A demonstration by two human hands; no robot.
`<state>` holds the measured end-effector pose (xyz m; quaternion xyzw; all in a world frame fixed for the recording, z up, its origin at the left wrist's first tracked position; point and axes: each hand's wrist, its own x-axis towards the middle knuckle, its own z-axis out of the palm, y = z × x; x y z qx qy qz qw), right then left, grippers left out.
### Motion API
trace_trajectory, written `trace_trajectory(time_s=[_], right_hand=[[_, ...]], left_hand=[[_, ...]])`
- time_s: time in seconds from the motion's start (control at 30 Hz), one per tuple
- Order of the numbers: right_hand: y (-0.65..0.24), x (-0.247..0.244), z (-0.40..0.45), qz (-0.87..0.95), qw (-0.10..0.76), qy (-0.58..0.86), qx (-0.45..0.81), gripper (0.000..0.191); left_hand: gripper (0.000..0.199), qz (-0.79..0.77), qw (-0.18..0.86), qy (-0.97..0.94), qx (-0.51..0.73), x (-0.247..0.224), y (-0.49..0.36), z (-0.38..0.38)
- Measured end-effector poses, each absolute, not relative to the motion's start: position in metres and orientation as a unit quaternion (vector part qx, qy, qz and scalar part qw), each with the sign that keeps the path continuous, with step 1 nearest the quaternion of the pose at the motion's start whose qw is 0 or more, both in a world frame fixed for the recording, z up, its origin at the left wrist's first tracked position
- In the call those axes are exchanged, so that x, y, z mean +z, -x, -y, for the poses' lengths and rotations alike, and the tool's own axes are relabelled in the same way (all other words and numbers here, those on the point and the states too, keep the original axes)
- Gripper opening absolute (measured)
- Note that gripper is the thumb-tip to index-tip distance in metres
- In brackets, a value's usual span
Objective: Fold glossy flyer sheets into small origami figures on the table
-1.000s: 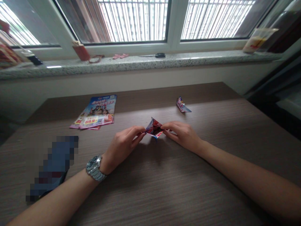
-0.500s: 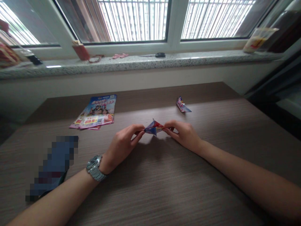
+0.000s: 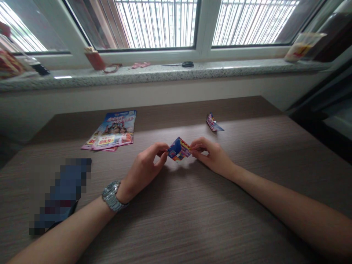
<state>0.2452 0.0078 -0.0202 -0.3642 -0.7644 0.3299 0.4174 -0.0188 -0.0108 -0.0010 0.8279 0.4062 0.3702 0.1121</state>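
Between my two hands is a small folded paper [image 3: 178, 149], printed blue, red and yellow, now a flat diamond just above the table. My left hand [image 3: 147, 163], with a metal watch [image 3: 113, 196] at its wrist, pinches the left corner between thumb and fingers. The right corner is pinched by my right hand [image 3: 212, 155]. Beyond my right hand, a second folded paper piece [image 3: 212, 123] rests on the table. Past my left hand lie several printed flyers [image 3: 114, 130], overlapping in a stack.
A phone-like object [image 3: 62, 194], blurred by pixels, lies left of my left forearm on the wooden table [image 3: 176, 220]. On the stone windowsill [image 3: 220, 71] are scissors [image 3: 184, 64], a red case [image 3: 95, 59], pink strips [image 3: 141, 65] and a plastic cup [image 3: 302, 47].
The folded paper has gone from an opened, star-like shape with flaps standing out to a flattened diamond showing its printed face. Both hands keep their pinch and barely shift.
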Motion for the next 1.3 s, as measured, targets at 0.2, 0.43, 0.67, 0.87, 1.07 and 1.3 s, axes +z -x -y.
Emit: trace_trajectory(time_s=[0.2,0.43,0.67,0.87,1.07,1.3], right_hand=[[-0.245,-0.022,-0.008,0.784,0.378,0.373,0.321,0.010],[-0.244,-0.022,-0.008,0.801,0.346,0.371,0.318,0.009],[-0.242,-0.022,-0.008,0.813,0.342,0.375,0.284,0.022],[-0.242,-0.019,-0.007,0.825,0.339,0.360,0.274,0.032],[-0.241,-0.020,-0.007,0.838,0.330,0.346,0.263,0.033],[-0.238,-0.018,-0.005,0.844,0.322,0.345,0.255,0.030]], left_hand=[[0.015,-0.413,0.151,-0.831,0.340,-0.007,0.020,0.010],[0.013,-0.430,0.125,-0.849,0.279,-0.009,0.020,0.010],[0.033,-0.440,0.075,-0.856,0.261,-0.009,0.018,0.011],[0.028,-0.436,0.093,-0.856,0.262,-0.005,0.016,0.011],[0.025,-0.443,0.127,-0.841,0.282,-0.003,0.012,0.011],[0.029,-0.447,0.152,-0.831,0.295,-0.003,0.010,0.012]])
